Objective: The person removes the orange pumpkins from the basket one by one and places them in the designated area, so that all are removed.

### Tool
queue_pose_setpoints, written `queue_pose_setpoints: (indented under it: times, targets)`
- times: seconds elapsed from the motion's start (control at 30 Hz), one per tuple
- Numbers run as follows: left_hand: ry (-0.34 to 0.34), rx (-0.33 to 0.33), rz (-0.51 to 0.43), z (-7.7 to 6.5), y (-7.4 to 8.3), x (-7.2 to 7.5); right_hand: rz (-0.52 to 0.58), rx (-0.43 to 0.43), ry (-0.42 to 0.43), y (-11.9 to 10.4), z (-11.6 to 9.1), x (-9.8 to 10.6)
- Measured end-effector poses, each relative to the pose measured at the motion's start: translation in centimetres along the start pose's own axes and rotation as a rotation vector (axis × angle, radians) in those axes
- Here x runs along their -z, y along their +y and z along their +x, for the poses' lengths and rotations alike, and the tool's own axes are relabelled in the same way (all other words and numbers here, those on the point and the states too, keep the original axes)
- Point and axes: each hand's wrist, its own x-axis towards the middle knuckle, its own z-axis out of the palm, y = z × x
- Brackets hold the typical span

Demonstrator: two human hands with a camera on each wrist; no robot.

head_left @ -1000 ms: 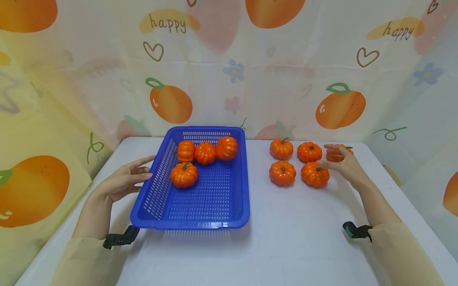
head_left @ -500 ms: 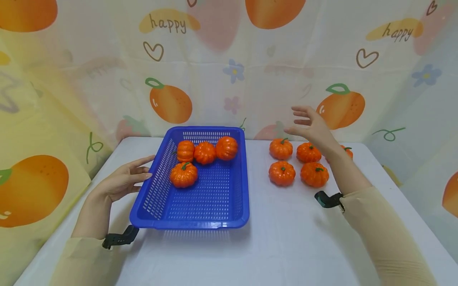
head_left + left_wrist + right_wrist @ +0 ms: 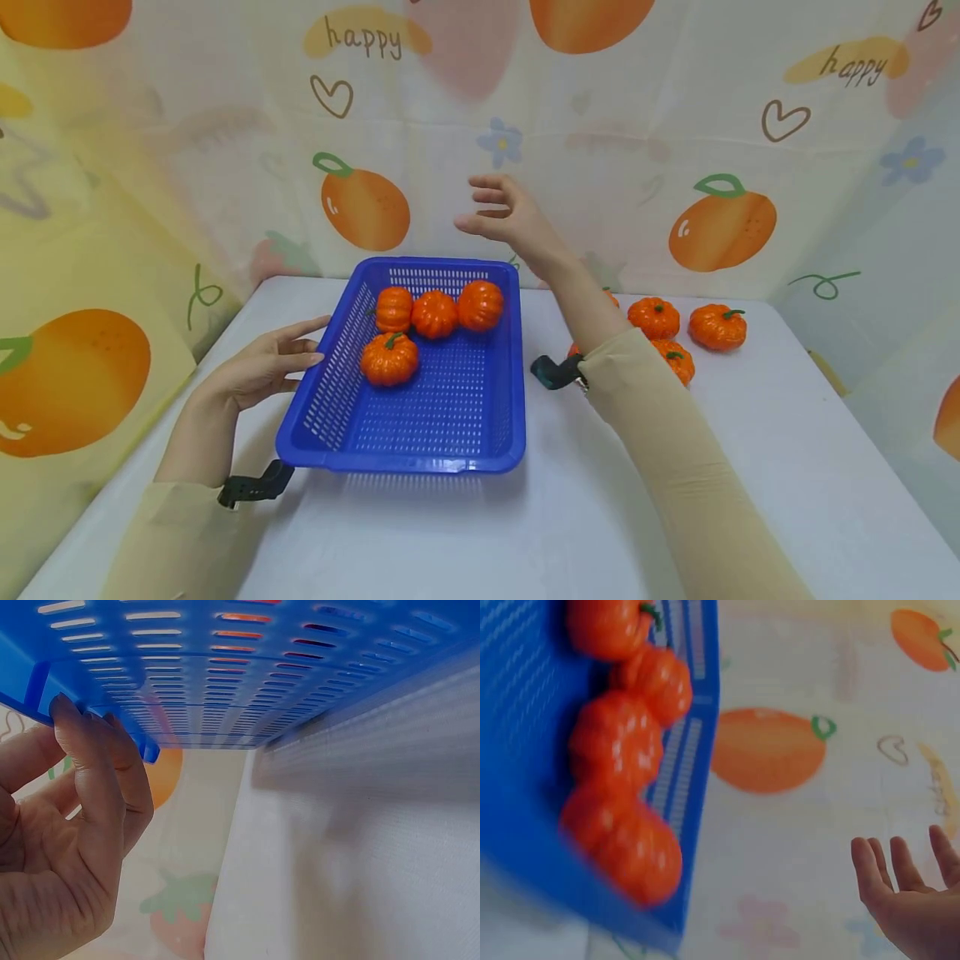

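Left hand (image 3: 258, 367) holding basket (image 3: 397, 462) by rim, I'd say steadying it; right hand (image 3: 510, 215) up near far end, fingers parted, nothing in it; four pumpkins (image 3: 390, 359) inside, loose ones (image 3: 717, 327) on worktop (image 3: 795, 417), right side, likely for easy reach

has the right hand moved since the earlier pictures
Yes: in the head view, the right hand has moved left and up, from below the right-hand leafed orange print to well left of it.
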Motion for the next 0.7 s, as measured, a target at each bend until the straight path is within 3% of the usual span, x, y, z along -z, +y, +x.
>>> queue_pose_setpoints:
  times: [0.27, 0.5, 0.7]
  targets:
    - [-0.007, 0.000, -0.012, 0.0, 0.0, -0.1, 0.194, -0.092, -0.102, 1.6, 2.1, -6.8]
    - [-0.011, 0.000, -0.025, -0.1, 0.0, -0.1, 0.297, -0.164, -0.196, 3.6, 2.5, -10.2]
    - [-0.011, -0.004, -0.015, -0.2, -0.1, -0.1, 0.191, -0.239, -0.272, 5.2, 2.5, -11.5]
